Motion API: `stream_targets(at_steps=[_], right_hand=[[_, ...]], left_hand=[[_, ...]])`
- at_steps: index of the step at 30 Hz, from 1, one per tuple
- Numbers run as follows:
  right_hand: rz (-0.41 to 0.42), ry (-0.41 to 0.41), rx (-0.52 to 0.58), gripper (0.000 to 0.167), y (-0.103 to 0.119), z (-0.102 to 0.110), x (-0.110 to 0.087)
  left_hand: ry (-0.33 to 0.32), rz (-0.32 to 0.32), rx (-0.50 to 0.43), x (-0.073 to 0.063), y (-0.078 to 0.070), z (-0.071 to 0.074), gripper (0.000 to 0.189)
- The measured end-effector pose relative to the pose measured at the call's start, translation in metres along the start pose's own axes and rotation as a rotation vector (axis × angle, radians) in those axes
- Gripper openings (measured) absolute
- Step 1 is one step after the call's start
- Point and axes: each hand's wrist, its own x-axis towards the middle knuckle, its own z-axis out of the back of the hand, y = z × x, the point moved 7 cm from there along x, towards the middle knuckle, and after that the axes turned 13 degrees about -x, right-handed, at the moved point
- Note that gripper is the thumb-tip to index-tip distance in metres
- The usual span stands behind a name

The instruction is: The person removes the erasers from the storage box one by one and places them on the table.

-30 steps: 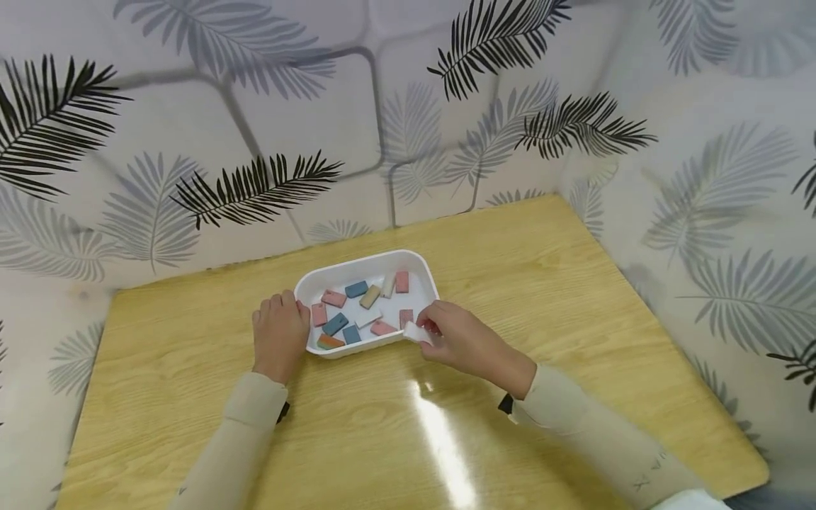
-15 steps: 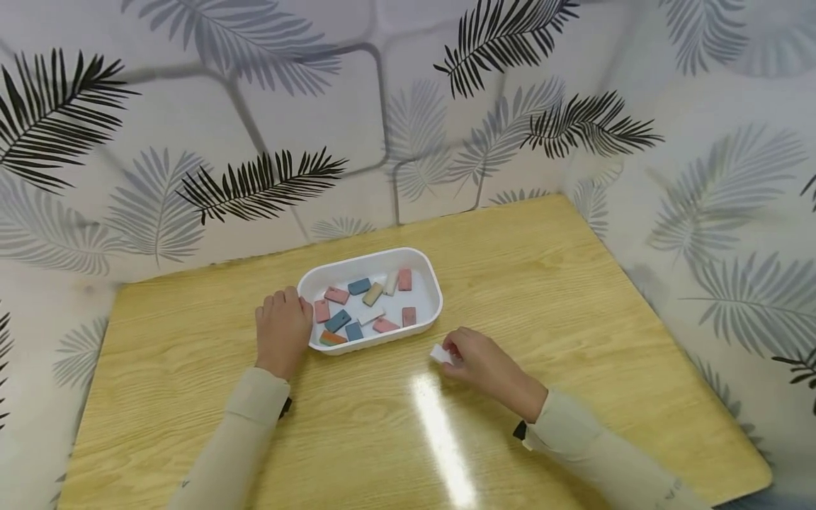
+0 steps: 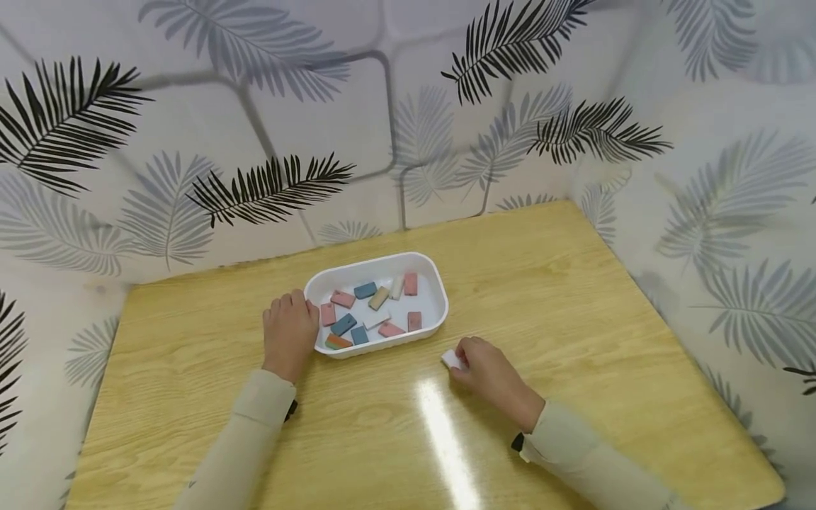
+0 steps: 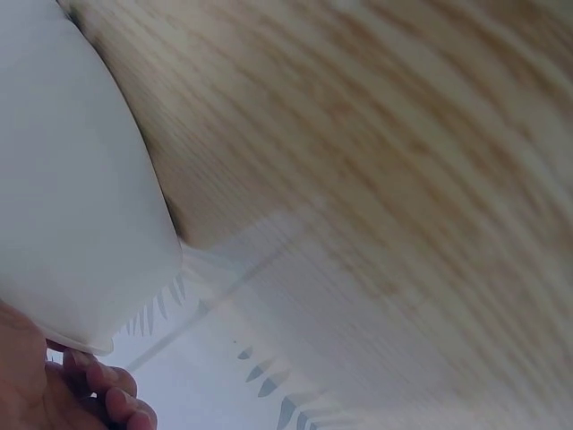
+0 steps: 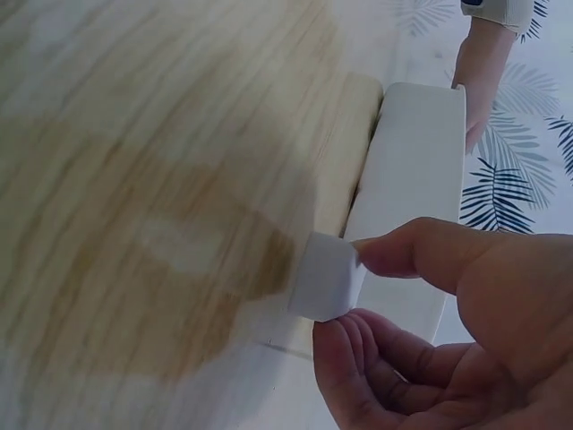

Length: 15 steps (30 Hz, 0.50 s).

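My left hand [image 3: 290, 331] grips the left end of a white plastic tray [image 3: 376, 267]. In the left wrist view its fingers [image 4: 106, 381] curl at the rim, below the smooth outer wall of the tray [image 4: 81, 179]. Several small erasers lie scattered in the tray, among them a pink eraser [image 3: 411, 284], a blue eraser [image 3: 365, 290], a tan eraser [image 3: 379, 298] and an orange-and-green eraser [image 3: 338, 342]. To the right of the tray's front corner, my right hand [image 3: 491, 375] pinches a white eraser [image 5: 324, 276] between thumb and fingertips, close over the table.
The light wood table [image 3: 574, 319] reaches well to the right of the tray. A bright reflection streaks its front part. Behind it and along the right side hangs pale cloth with leaf patterns [image 3: 274, 191].
My right hand has carried the white eraser from the tray's front right rim out to the right and toward me, lower over the table. The left hand has stayed at the tray.
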Motion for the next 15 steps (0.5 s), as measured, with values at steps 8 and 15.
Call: stream_targets(at_steps=[8, 15], right_hand=[[-0.089, -0.005, 0.004, 0.017, -0.0032, 0.0004, 0.0011], [-0.097, 0.005, -0.028, 0.019, -0.0028, -0.0069, 0.0013]], left_hand=[[-0.015, -0.017, -0.011, 0.0012, -0.0010, 0.0000, 0.026], [-0.015, -0.006, -0.013, -0.0020, -0.0010, 0.0005, 0.025]])
